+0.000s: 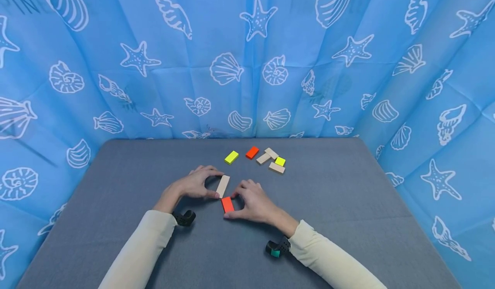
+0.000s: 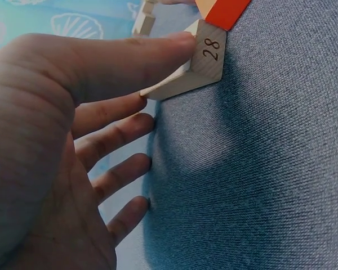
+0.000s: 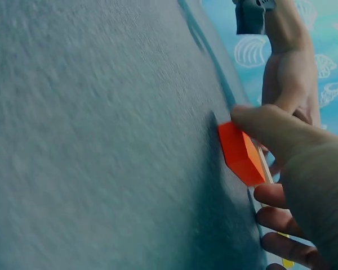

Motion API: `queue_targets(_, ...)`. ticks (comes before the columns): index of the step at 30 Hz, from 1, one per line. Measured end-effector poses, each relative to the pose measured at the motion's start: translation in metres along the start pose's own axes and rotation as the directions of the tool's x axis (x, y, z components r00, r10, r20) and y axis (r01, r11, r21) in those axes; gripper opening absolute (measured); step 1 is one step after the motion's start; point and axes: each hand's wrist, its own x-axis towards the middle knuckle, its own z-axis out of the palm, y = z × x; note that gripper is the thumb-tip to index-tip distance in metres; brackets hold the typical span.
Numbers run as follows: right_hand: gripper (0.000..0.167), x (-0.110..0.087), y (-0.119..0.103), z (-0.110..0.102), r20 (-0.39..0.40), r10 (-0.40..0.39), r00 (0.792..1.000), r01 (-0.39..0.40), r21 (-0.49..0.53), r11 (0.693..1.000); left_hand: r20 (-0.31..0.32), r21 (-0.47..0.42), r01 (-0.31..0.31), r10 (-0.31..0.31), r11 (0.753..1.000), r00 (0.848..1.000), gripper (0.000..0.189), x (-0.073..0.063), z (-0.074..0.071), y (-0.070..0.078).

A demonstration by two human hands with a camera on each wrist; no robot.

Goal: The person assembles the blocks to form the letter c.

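My left hand (image 1: 197, 183) pinches a plain wooden block (image 1: 223, 187) lengthwise, thumb at its near end and forefinger at its far end. The number 28 is printed on the end face near the thumb in the left wrist view, where the other fingertips reach down at the cloth. With thumb and fingers at its two ends, my right hand (image 1: 253, 203) holds an orange-red block (image 1: 227, 205). The two blocks lie close together on the grey cloth, the red one's far end right at the wooden one's near end, at a slight angle.
Beyond the hands lie a yellow block (image 1: 231, 157), another red block (image 1: 252, 152) and a loose cluster of wooden blocks (image 1: 276, 168) with a second yellow block (image 1: 280, 161). The grey cloth-covered table (image 1: 332, 186) ends at a blue shell-patterned curtain (image 1: 247, 87).
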Motion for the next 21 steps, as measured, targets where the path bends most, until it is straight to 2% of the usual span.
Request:
queue_targets(11,0.055,-0.004,-0.009,0.005,-0.017,0.032,0.999,-0.032,-0.026,0.999,-0.01,-0.004,-0.001,0.001,1.0,1.0,0.068,0.0,0.001,-0.001)
queue_targets(21,0.049,-0.007,-0.012,0.008,-0.006,0.033,0.999,-0.033,0.002,0.999,-0.021,-0.033,-0.004,0.004,0.999,1.0,0.068,-0.001,0.001,-0.002)
